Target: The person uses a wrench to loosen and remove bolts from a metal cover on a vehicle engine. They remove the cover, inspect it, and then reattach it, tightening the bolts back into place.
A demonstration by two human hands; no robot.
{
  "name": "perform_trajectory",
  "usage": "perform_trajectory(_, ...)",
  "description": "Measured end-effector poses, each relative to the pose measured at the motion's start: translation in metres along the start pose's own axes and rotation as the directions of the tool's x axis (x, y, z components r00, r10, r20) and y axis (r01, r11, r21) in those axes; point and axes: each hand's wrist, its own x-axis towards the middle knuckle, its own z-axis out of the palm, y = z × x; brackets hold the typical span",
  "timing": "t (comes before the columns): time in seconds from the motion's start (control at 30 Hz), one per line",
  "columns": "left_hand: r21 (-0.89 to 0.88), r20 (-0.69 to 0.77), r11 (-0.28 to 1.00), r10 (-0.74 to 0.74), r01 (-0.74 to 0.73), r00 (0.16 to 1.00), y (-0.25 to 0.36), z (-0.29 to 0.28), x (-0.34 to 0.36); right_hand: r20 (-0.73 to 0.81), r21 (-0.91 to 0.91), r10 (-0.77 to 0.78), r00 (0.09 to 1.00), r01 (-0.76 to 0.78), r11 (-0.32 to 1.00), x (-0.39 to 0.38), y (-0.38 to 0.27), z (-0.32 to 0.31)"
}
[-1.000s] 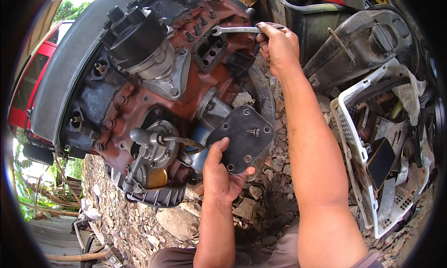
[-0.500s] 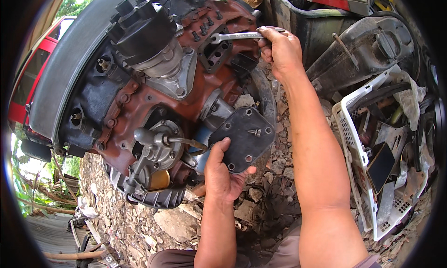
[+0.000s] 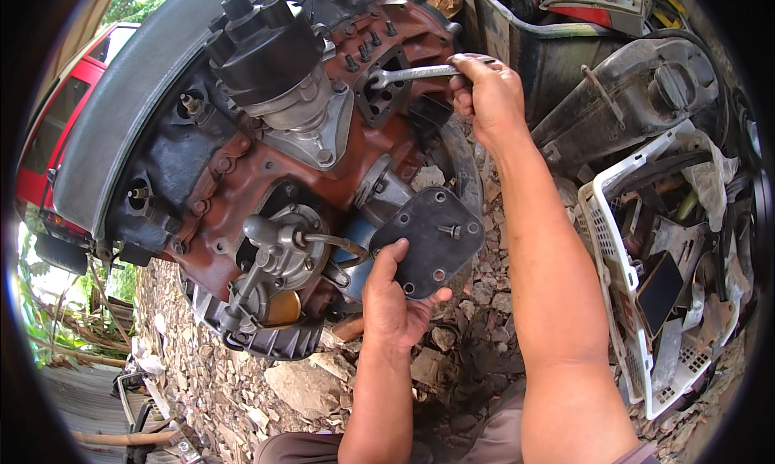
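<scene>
My left hand (image 3: 394, 307) grips the lower left corner of a flat black cover plate (image 3: 420, 250), thumb on top and fingers beneath. Holes line the plate's edge, and a small bolt (image 3: 450, 232) lies on its face. My right hand (image 3: 492, 97) is closed round one end of a silver wrench (image 3: 420, 74). The wrench's open jaw is over a rectangular opening (image 3: 393, 64) in the side of a reddish-brown engine block (image 3: 250, 165). Whether the jaw touches a fastener there, I cannot tell. Several short studs (image 3: 365, 54) stick up beside that opening.
A black distributor cap (image 3: 262, 52) and a metal pump (image 3: 282, 238) are mounted on the engine. Right of my arm stands a white plastic crate (image 3: 617, 254) of scrap parts, below a dirty black metal part (image 3: 630, 93). Rubble (image 3: 307, 387) covers the ground; a red vehicle (image 3: 60, 129) is far left.
The wrench jaw sits slightly lower over the opening. The whole view has shifted a little; my left hand still holds the plate with the bolt on it.
</scene>
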Motion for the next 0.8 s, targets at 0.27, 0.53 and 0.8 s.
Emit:
perform_trajectory(0.27, 0.009, 0.002, 1.0, 0.0, 0.0, 1.0, -0.001, -0.001, 0.0, -0.005, 0.02, -0.037, 0.999, 0.037, 0.999, -0.001, 0.004, 0.003)
perform_trajectory(0.53, -0.004, 0.047, 1.0, 0.012, -0.011, 0.999, 0.001, -0.003, -0.001, -0.113, 0.062, -0.059, 0.992, 0.066, 0.996, 0.003, -0.012, 0.001)
perform_trajectory(0.8, -0.083, 0.166, 0.996, -0.007, 0.021, 0.986, 0.001, 0.002, 0.007, 0.015, -0.576, -0.335, 0.942, 0.282, 0.768, -0.006, -0.067, -0.004)
